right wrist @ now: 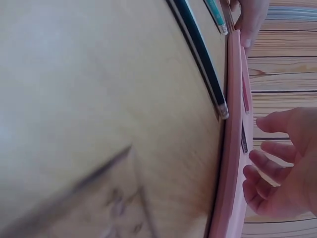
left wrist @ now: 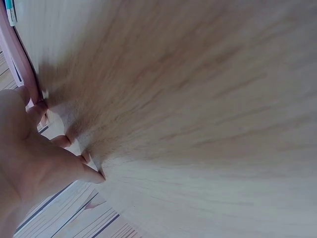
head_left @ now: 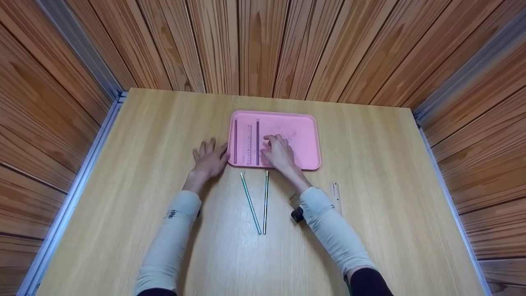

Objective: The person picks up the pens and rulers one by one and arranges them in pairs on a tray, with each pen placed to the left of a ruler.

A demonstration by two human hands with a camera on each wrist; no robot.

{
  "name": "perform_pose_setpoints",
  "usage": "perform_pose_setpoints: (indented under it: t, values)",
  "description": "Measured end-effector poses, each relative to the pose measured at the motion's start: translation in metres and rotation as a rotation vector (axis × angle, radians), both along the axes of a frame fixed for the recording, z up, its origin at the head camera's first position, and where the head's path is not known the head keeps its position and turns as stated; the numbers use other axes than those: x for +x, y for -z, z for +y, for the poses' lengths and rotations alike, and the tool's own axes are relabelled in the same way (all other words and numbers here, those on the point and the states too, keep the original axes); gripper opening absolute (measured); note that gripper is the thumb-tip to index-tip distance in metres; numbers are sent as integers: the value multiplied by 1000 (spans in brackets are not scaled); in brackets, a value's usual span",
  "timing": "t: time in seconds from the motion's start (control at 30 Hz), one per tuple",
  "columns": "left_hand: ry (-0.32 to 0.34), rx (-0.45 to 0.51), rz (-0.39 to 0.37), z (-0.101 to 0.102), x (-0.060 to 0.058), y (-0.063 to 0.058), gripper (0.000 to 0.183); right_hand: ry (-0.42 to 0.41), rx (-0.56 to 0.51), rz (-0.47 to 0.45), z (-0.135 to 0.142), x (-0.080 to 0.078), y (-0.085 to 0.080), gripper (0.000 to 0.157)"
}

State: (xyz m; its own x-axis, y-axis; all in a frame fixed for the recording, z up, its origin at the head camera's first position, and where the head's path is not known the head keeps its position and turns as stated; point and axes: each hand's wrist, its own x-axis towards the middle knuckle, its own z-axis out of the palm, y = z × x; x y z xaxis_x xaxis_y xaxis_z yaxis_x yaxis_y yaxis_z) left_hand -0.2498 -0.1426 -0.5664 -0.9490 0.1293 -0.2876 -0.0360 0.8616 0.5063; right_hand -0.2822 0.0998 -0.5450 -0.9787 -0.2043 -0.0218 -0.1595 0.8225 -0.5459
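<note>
My left hand (head_left: 210,160) rests spread on the table, its thumb side at the left edge of a pink tray (head_left: 302,158). Inside the tray, a reddish pencil (head_left: 236,139), a transparent ruler (head_left: 249,144) and a dark purple pencil (head_left: 257,142) lie roughly parallel. Over the tray, just right of the purple pencil, is my right hand (head_left: 280,153), fingers loosely bent and holding nothing. In the right wrist view, those fingers (right wrist: 267,168) hang apart above the tray's rim. A green pencil (head_left: 250,203) and a dark, shiny pencil (head_left: 266,203) lie on the table in front.
Beside my right forearm, another transparent ruler (head_left: 335,195) lies partly covered by the sleeve. A clear set square (head_left: 294,200) with a pointed corner shows under that arm. Wood-plank walls (head_left: 259,45) stand behind and at both sides of the table (head_left: 172,119).
</note>
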Motion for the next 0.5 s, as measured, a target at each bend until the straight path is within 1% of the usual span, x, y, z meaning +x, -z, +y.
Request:
perform_pose_setpoints:
  t: [0.23,0.5]
  values:
    - [-3,-14,-5,0,-3,0,58,-3,51,-16,13,11,0,56]
    - [-11,-25,-2,2,-2,2,58,13,43,-57,23,28,-1,64]
